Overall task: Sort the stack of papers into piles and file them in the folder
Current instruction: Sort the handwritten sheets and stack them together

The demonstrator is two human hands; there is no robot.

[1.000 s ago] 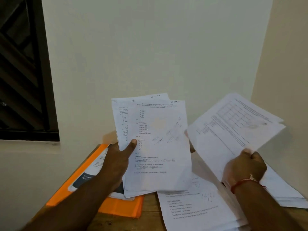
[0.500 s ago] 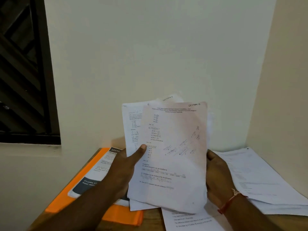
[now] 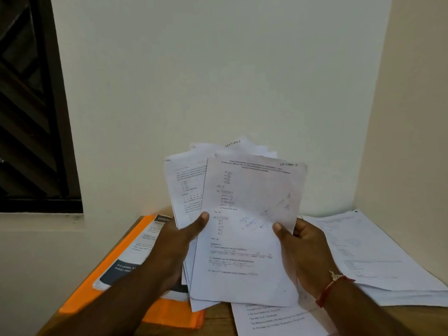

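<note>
I hold a fanned stack of printed white papers (image 3: 244, 229) upright above the table. My left hand (image 3: 177, 241) grips its left edge, thumb lying across the front sheet. My right hand (image 3: 299, 248), with a red thread at the wrist, grips the front sheet's right edge, thumb on the page. The front sheet is marked "Section 2" at its top right corner; a sheet behind reads "Section 6". An orange folder (image 3: 109, 277) lies flat at the left of the table with a printed leaflet (image 3: 143, 246) on top of it.
A pile of white papers (image 3: 368, 258) lies at the right of the wooden table (image 3: 218, 318), against the side wall. Another pile of printed sheets (image 3: 274, 318) lies near the front edge, below my hands. A dark window (image 3: 29, 105) is at the left.
My right hand put the sheets it held down onto the right pile, then came back and took hold of the right edge of the front sheet. The stack has shifted slightly right.
</note>
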